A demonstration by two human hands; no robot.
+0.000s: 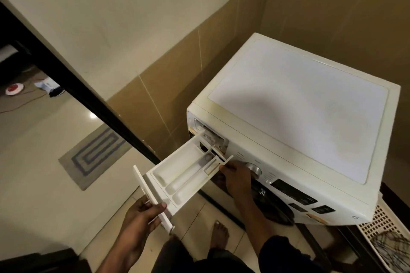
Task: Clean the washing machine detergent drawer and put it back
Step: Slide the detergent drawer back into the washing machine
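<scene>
A white detergent drawer [177, 173] with several compartments sticks far out of its slot [210, 137] at the upper left of the white washing machine [299, 106]. My left hand [144, 213] grips the drawer's front panel at its lower end, fingers curled round the edge. My right hand [237, 178] holds the drawer's rear right corner, pinching its rim just in front of the machine's control dial [254, 169].
Tan tiled walls enclose the machine in a corner. A black door frame [77, 86] runs diagonally on the left, with a grey mat [95, 155] on the floor beyond. A white laundry basket [386, 232] with cloth stands at lower right. My bare foot [219, 235] is below.
</scene>
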